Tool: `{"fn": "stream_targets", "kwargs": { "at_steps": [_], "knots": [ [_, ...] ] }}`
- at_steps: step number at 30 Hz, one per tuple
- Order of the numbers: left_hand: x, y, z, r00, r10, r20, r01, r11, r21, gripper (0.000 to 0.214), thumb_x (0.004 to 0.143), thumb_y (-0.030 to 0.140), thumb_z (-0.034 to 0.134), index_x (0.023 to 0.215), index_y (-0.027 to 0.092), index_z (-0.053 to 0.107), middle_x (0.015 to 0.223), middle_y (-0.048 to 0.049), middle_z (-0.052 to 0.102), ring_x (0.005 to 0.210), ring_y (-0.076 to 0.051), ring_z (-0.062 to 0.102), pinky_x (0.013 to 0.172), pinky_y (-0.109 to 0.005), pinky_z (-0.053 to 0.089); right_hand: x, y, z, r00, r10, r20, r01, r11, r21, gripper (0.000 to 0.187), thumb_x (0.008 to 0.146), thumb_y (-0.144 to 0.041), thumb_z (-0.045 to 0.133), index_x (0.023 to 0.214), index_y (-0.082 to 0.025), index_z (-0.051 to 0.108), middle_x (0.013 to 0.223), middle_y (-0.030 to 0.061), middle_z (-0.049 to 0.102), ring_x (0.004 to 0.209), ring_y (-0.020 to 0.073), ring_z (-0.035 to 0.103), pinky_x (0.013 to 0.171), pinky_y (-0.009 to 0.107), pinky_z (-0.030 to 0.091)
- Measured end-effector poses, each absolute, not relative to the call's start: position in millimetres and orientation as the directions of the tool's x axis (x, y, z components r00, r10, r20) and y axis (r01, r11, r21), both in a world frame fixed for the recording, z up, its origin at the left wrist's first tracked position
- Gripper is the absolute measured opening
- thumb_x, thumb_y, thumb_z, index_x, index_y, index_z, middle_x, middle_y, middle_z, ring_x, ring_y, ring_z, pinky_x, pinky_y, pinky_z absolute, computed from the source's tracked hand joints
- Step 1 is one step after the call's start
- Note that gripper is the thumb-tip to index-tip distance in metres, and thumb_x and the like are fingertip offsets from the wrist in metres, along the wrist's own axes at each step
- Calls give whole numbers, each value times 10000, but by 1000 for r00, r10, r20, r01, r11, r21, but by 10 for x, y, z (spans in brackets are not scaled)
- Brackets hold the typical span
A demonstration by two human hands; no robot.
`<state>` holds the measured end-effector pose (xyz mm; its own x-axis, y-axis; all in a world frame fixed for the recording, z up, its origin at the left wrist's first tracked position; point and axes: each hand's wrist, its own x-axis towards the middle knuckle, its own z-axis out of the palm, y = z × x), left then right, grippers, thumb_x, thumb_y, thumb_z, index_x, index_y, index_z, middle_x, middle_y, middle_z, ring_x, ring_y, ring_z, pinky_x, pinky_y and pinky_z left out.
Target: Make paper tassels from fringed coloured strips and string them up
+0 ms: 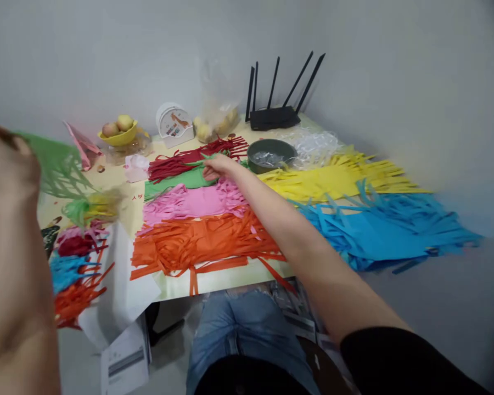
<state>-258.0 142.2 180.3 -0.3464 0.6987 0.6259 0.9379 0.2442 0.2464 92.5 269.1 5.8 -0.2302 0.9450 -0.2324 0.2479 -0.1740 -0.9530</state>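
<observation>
My left hand (6,159) is raised at the far left, closed on a fringed green paper sheet (57,164) that is blurred by motion. My right hand (219,165) reaches across the table and pinches a strip at the edge of the green cut paper (177,184). Around it lie fringed paper piles: dark red (193,156), pink (189,202), orange (201,241), yellow (329,178) and blue (387,225).
A dark bowl (271,155) sits behind the yellow pile, with clear plastic beside it. A black router (274,116), a yellow fruit bowl (119,134) and a white box (173,126) stand by the wall. A bundle of mixed paper fringes (76,258) lies on white sheets at left.
</observation>
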Motion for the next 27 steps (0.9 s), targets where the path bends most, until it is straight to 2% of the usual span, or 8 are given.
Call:
{"fn": "stream_targets", "kwargs": {
  "at_steps": [2, 4, 6, 9, 11, 16, 21, 27],
  "knots": [
    [-2259, 1215, 1777, -336, 712, 616, 925, 373, 74, 395, 901, 284, 472, 1223, 112, 620, 1151, -158, 708, 1131, -363, 622, 1014, -631, 442, 866, 2368, 290, -250, 959, -132, 316, -48, -947, 238, 932, -247, 582, 848, -71, 718, 848, 137, 749, 839, 213, 707, 849, 316, 559],
    [-1871, 1018, 1689, -193, 804, 562, 958, 278, -69, 355, 889, 282, 491, 1148, 141, 689, 1012, -120, 736, 1027, -327, 665, 959, -544, 501, 760, 1946, 529, -288, 955, 74, 336, 173, -926, 263, 936, -333, 604, 949, -106, 736, 1040, 103, 758, 1006, 207, 691, 960, 290, 508],
    [-1521, 834, 1584, -63, 857, 512, 990, 119, -77, 291, 879, 271, 505, 1039, 154, 720, 919, -87, 725, 961, -281, 675, 944, -447, 505, 647, 1515, 721, -400, 811, 427, 326, 561, -761, 361, 960, -355, 565, 1213, -126, 683, 1256, 100, 706, 1177, 205, 635, 1049, 301, 457],
    [-1197, 579, 1473, 98, 876, 473, 990, -135, 46, 200, 839, 269, 551, 895, 172, 717, 823, -56, 700, 826, -226, 657, 854, -347, 489, 570, 1081, 865, -477, 632, 611, 317, 772, -551, 621, 879, -362, 674, 1426, -108, 527, 1476, 157, 554, 1343, 258, 509, 1153, 369, 360],
    [-1118, 427, 1441, 179, 869, 460, 947, -279, 159, 169, 818, 302, 580, 838, 196, 711, 759, -33, 680, 710, -191, 610, 747, -311, 474, 628, 974, 895, -547, 602, 581, 312, 791, -527, 580, 839, -277, 693, 1374, -94, 564, 1423, 162, 594, 1283, 261, 541, 1113, 359, 377],
    [-1105, 193, 1389, 208, 880, 427, 800, -404, 444, 235, 808, 430, 642, 793, 205, 706, 704, -4, 647, 632, -150, 543, 618, -259, 446, 1057, 846, 1036, -670, 641, 374, 326, 707, -627, 155, 848, -161, 561, 882, -107, 702, 839, 33, 712, 778, 150, 615, 741, 245, 402],
    [-986, 157, 1222, 196, 932, 304, 619, -358, 699, 286, 791, 466, 702, 798, 181, 726, 747, -18, 685, 671, -170, 607, 634, -264, 508, 1434, 585, 1211, -608, 653, 451, 308, 718, -624, 147, 789, -187, 567, 873, -121, 668, 793, -5, 652, 721, 118, 551, 679, 230, 355],
    [-912, 139, 1018, 107, 942, 317, 465, -330, 822, 305, 768, 443, 746, 894, 165, 740, 752, -25, 679, 646, -159, 600, 587, -257, 515, 1697, 505, 1098, -549, 710, 442, 265, 649, -713, 170, 801, -228, 537, 831, -118, 664, 760, 2, 638, 702, 117, 539, 661, 234, 386]
  ]
}}
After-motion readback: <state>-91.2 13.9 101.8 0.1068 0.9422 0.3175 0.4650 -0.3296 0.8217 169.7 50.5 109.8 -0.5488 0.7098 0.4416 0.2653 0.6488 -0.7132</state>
